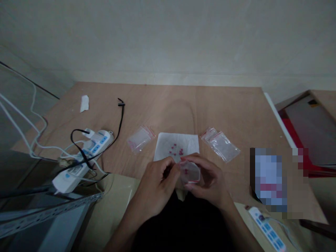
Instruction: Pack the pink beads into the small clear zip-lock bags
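Note:
Both hands hold a small clear zip bag point(193, 171) over the table's near edge. My left hand point(160, 185) is closed, its thumb and fingers pinching the bag's left side. On the right side, the thumb and fingers of my right hand point(210, 178) curve around the bag and grip it. A few small red pieces point(186, 171) show inside or through the clear plastic. Just beyond the hands lies a white paper sheet point(162, 144) with several small dark-red pieces point(181, 152) on it. My hands cover the sheet's near edge.
Clear zip bags point(141, 139) lie left of the paper, and more zip bags point(223, 145) lie to its right. A power strip point(70, 178) with tangled cables stands at the left. Another power strip point(266, 229) is at the lower right, below a blurred-out patch point(270, 178).

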The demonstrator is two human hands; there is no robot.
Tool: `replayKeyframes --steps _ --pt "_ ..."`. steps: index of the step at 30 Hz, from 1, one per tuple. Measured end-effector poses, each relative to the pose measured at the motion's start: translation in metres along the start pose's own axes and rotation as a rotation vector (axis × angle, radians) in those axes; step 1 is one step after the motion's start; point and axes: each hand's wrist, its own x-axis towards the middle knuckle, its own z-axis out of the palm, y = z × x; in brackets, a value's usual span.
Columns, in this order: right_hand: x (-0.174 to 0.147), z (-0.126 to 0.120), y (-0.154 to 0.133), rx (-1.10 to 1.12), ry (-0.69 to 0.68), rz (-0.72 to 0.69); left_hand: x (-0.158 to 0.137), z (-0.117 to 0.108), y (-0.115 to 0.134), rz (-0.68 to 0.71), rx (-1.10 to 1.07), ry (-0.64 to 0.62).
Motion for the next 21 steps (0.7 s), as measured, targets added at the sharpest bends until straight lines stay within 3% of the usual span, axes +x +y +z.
replayKeyframes --steps 3,6,8,10,12,14,16,19,21 --pt "0.003 -0.003 -0.004 0.017 -0.01 -0.014 0.0 0.0 -0.003 0.004 -0.109 0.044" --pt "0.015 -0.012 -0.012 -0.052 -0.022 -0.052 0.011 0.007 -0.011 0.014 -0.365 0.276" --pt "0.032 -0.021 -0.019 -0.194 -0.091 -0.105 0.026 0.015 -0.018 -0.042 -0.65 0.393" --pt "0.055 -0.03 -0.029 -0.395 -0.273 -0.159 0.042 0.024 -0.022 -0.245 -1.012 0.323" --pt "0.08 -0.034 -0.039 -0.645 -0.548 -0.17 0.055 0.033 -0.022 -0.428 -1.302 0.168" --pt "0.101 -0.032 -0.048 -0.909 -0.823 -0.159 0.064 0.041 -0.019 -0.501 -1.477 0.062" --pt "0.115 -0.024 -0.054 -1.136 -1.014 -0.189 0.068 0.047 -0.015 -0.514 -1.56 0.043" --pt "0.122 -0.007 -0.054 -1.346 -1.174 -0.278 0.071 0.052 -0.01 -0.514 -1.577 0.07" --pt "0.121 0.001 -0.049 -1.363 -1.146 -0.292 0.072 0.053 -0.01 -0.518 -1.567 0.064"
